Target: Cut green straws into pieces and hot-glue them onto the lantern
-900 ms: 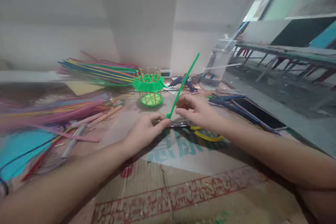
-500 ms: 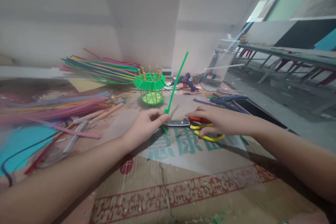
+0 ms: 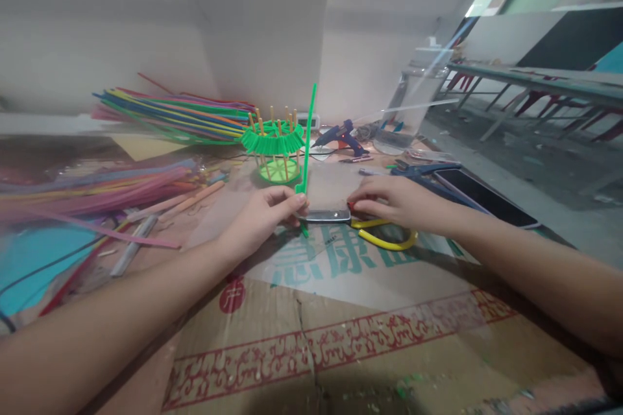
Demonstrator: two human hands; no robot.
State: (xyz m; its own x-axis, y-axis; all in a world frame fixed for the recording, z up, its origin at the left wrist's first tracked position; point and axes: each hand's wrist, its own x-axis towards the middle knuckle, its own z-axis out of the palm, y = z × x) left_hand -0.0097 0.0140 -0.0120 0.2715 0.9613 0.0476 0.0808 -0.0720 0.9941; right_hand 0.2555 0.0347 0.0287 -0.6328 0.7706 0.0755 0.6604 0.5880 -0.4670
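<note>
A green pipe cleaner stands upright from my left hand, pinched between thumb and fingers. It is bent near the fingertips, and a short end sticks out below them. The scissors lie sideways between my hands, their blade end reaching my left fingertips. My right hand is curled over the scissors' handles, with a bit of red at its fingertips and a yellow loop below. Behind my left hand stands a small round green structure with wooden sticks, a frilled ring and a green base.
Bundled colored pipe cleaners lie at the back left, with more loose ones nearer. A blue glue gun and a clear container stand behind. A dark-screened phone lies right. Printed cardboard covers the front.
The green pipe cleaner has swung from leaning right to nearly upright. My right fingers have closed further over the scissors' handles. The whole view has shifted slightly.
</note>
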